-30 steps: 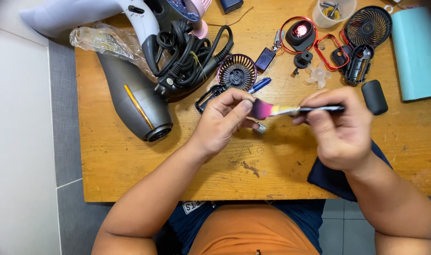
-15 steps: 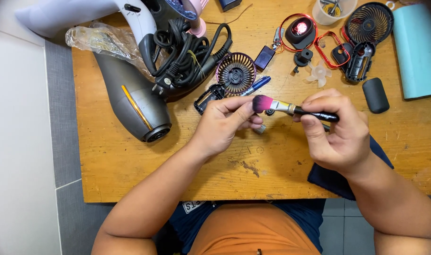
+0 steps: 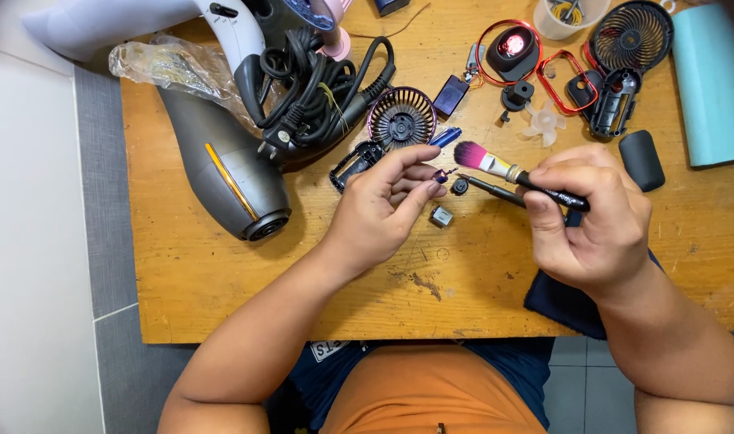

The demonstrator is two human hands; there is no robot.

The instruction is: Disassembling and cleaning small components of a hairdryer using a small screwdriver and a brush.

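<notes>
From the head view, the right hand (image 3: pixel 596 221) grips a small brush (image 3: pixel 515 174) by its black handle, fingers wrapped tight around it. The brush has a silver ferrule and a fan of bristles shading from pink at the tip to dark purple at the base; it points left, held above the wooden table (image 3: pixel 222 289). The left hand (image 3: pixel 387 205) pinches a tiny dark purple part (image 3: pixel 440 174) between thumb and fingertip, just beside the bristles but not touching them; what the part is cannot be told.

Under the brush lies one thin dark tool (image 3: pixel 487 189), with one small black round piece (image 3: pixel 460 186) and one small grey block (image 3: pixel 441 215) near it on the table.

Counted further off: two hair dryers, one grey (image 3: pixel 222 173) and one white (image 3: pixel 126 24), with one bundle of black cord (image 3: pixel 318 88) between them; two round fan grilles, one purple-rimmed (image 3: pixel 401 120) and one black (image 3: pixel 632 36); one clear fan blade (image 3: pixel 543 122); one crumpled plastic bag (image 3: pixel 178 68); one teal object (image 3: pixel 716 84) at the right edge; one dark cloth (image 3: pixel 560 301) beneath the right wrist
</notes>
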